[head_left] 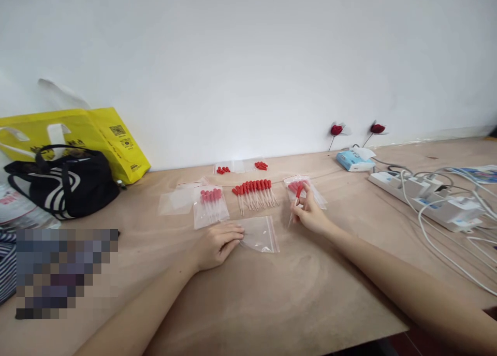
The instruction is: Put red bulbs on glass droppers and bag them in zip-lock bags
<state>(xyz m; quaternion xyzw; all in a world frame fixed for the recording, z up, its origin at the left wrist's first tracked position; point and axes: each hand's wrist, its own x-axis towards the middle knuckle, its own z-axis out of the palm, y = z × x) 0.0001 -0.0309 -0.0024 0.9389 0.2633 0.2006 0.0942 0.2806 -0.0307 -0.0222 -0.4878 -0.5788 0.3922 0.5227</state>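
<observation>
Near frame centre, the left hand (217, 245) lies flat, fingers pressing the edge of an empty zip bag (259, 233) on the wooden table (272, 294). Just right, the right hand (310, 213) pinches what looks like a red-bulbed dropper (295, 203), upright. A row of droppers (254, 193) lies above.

The bench (272, 294) is matt, faintly grained wood; the zip bag (259, 233) is clear glossy plastic film (slightly creased), the droppers (255, 193) clear plastic with red rubbery bulbs, the yellow bag (104, 138) shiny plastic, the black handbag (66, 182) cloth
</observation>
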